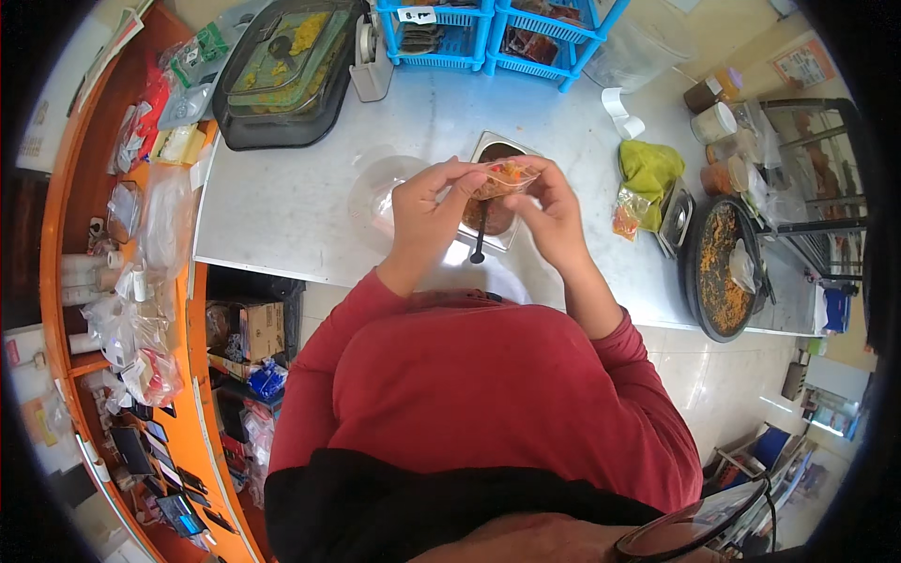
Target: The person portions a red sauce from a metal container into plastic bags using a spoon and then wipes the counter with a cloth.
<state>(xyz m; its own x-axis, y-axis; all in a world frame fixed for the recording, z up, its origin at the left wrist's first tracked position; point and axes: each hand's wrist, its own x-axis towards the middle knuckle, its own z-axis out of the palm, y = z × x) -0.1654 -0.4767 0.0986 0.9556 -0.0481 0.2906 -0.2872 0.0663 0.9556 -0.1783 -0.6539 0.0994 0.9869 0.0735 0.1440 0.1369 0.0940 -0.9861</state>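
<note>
Between my two hands is a small clear plastic bag (505, 181) with reddish-orange food in it. Fingers of my left hand (438, 200) pinch its left edge, and my right hand (555, 207) grips its right edge. Below the bag, partly covered by it and my hands, a rectangular steel pan (508, 243) holds brown sauce or food. The black handle of a utensil (481, 236) sticks out of the pan toward me. A clear plastic container or bag (373, 193) lies on the steel table left of my left hand.
A dark lidded tray of yellow food (281, 77) stands back left, beside a tape dispenser (371, 67). Blue plastic racks (450, 53) are at the back. On the right are a green cloth (647, 169), a small filled bag (628, 214) and a black stone-like bowl (725, 271) of orange food.
</note>
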